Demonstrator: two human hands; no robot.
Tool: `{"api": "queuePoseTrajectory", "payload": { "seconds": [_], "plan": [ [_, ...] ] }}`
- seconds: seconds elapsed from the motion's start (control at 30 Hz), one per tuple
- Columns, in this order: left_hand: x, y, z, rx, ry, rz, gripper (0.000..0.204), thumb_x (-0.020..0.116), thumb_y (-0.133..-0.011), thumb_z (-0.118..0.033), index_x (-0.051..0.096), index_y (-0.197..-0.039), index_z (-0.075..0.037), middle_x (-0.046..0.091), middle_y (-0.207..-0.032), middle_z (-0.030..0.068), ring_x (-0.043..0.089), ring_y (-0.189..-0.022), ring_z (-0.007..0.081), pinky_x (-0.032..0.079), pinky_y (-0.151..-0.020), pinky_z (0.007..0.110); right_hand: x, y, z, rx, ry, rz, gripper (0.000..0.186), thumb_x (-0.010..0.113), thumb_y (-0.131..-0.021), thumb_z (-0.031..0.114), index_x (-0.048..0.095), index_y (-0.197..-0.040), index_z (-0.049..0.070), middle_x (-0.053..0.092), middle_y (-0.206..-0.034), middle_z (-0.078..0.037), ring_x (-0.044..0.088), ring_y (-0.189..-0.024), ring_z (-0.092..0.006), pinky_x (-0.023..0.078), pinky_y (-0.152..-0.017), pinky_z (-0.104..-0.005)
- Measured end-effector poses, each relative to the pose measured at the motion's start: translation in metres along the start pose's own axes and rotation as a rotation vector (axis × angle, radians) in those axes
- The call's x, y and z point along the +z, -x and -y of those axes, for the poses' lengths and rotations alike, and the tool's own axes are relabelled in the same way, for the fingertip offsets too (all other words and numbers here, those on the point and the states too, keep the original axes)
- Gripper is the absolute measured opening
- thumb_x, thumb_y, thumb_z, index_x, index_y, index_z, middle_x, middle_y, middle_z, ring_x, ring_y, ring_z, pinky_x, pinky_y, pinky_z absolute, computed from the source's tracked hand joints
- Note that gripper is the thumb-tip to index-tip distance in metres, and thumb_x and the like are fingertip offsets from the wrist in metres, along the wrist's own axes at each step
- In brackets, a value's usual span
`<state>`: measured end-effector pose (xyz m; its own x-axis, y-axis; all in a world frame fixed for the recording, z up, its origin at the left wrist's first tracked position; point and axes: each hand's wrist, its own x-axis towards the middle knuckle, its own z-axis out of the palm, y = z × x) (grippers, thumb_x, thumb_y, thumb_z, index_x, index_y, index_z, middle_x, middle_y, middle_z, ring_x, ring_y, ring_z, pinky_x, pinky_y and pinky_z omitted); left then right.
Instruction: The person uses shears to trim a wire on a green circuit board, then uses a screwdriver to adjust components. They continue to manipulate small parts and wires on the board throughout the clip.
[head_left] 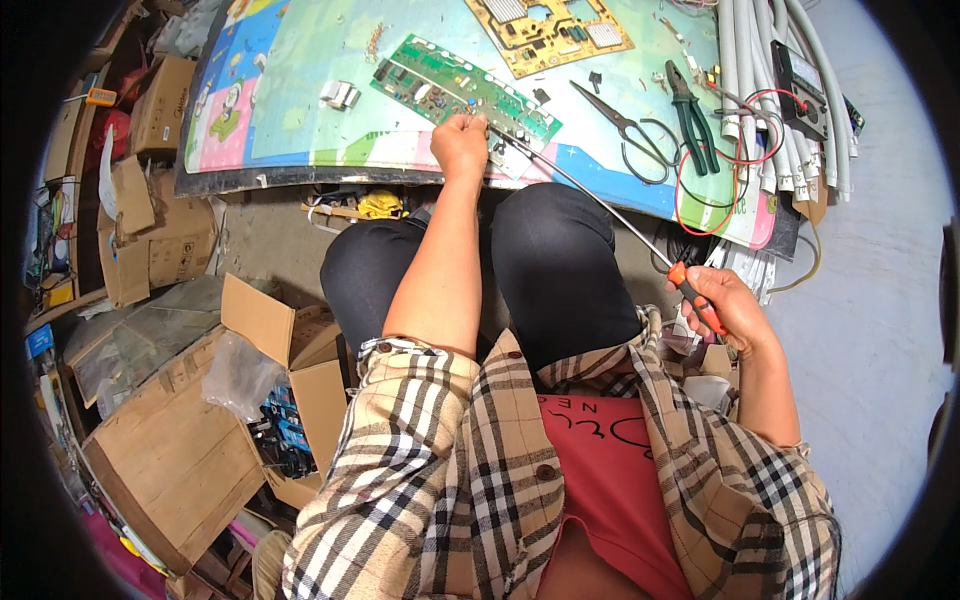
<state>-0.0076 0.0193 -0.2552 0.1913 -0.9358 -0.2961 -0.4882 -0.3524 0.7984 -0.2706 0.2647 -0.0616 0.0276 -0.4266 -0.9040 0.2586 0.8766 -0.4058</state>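
Observation:
A green circuit board with many small parts lies slanted on the patterned mat. My left hand is closed at its near edge, fingertips pinched on the board; what lies right under them is hidden. In my right hand, off to the right, is the red-and-black handle of a long screwdriver. Its thin shaft slopes up and left across the mat's front edge, with the tip beside my left fingers at the board. Small dark and light bits lie just right of the left hand.
On the mat are a yellowish circuit board, black scissors, green-handled pliers and a silvery metal part. A meter with red and black leads sits by white tubes. Cardboard boxes stand at left.

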Motion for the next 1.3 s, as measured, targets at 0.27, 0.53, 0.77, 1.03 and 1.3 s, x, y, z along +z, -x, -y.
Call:
{"api": "queuePoseTrajectory", "payload": {
  "seconds": [0.27, 0.53, 0.77, 1.03, 1.3],
  "plan": [
    [0.000, 0.003, -0.006, 0.019, -0.016, -0.006, 0.020, 0.070, -0.077, -0.020, 0.070, -0.081, -0.001, 0.067, -0.071, 0.0177, 0.065, -0.068, 0.0277, 0.049, -0.068, 0.038, -0.026, -0.020, -0.016, 0.168, -0.333, 0.181, 0.044, 0.053, -0.093, 0.038, 0.058, -0.101, -0.005, 0.057, -0.065, -0.007, 0.051, -0.042, -0.0117, 0.045, -0.036, -0.0213],
    [-0.001, 0.004, -0.006, 0.016, -0.013, -0.010, 0.020, 0.069, -0.078, -0.020, 0.070, -0.080, 0.000, 0.066, -0.069, 0.0173, 0.064, -0.065, 0.0262, 0.048, -0.067, 0.038, -0.025, -0.028, -0.027, 0.351, -0.603, 0.234, 0.043, 0.051, -0.094, 0.038, 0.055, -0.101, -0.005, 0.057, -0.067, -0.009, 0.052, -0.044, -0.0127, 0.046, -0.037, -0.0220],
    [0.001, 0.004, -0.004, 0.026, -0.011, -0.015, 0.019, 0.069, -0.078, -0.019, 0.069, -0.078, 0.000, 0.066, -0.069, 0.0170, 0.063, -0.065, 0.0260, 0.048, -0.065, 0.038, -0.003, -0.004, -0.010, 0.087, -0.245, 0.067, 0.039, 0.052, -0.094, 0.036, 0.058, -0.095, -0.002, 0.058, -0.064, -0.007, 0.050, -0.043, -0.0103, 0.041, -0.036, -0.0203],
    [0.002, 0.002, 0.000, 0.038, -0.012, -0.035, 0.019, 0.069, -0.078, -0.020, 0.069, -0.078, 0.000, 0.066, -0.070, 0.0171, 0.064, -0.066, 0.0267, 0.048, -0.066, 0.038, 0.009, 0.005, -0.009, -0.046, 0.017, -0.042, 0.030, 0.050, -0.096, 0.033, 0.060, -0.096, 0.005, 0.058, -0.065, -0.003, 0.048, -0.044, -0.0075, 0.037, -0.039, -0.0196],
    [0.003, 0.020, -0.010, -0.014, 0.027, -0.066, 0.016, 0.068, -0.078, -0.018, 0.071, -0.078, -0.001, 0.067, -0.070, 0.0156, 0.064, -0.066, 0.0249, 0.048, -0.065, 0.036, -0.003, -0.012, -0.024, -0.211, 0.328, -0.112, 0.027, 0.050, -0.096, 0.028, 0.061, -0.095, 0.003, 0.054, -0.064, -0.001, 0.051, -0.051, -0.0066, 0.040, -0.047, -0.0212]
  ]
}}
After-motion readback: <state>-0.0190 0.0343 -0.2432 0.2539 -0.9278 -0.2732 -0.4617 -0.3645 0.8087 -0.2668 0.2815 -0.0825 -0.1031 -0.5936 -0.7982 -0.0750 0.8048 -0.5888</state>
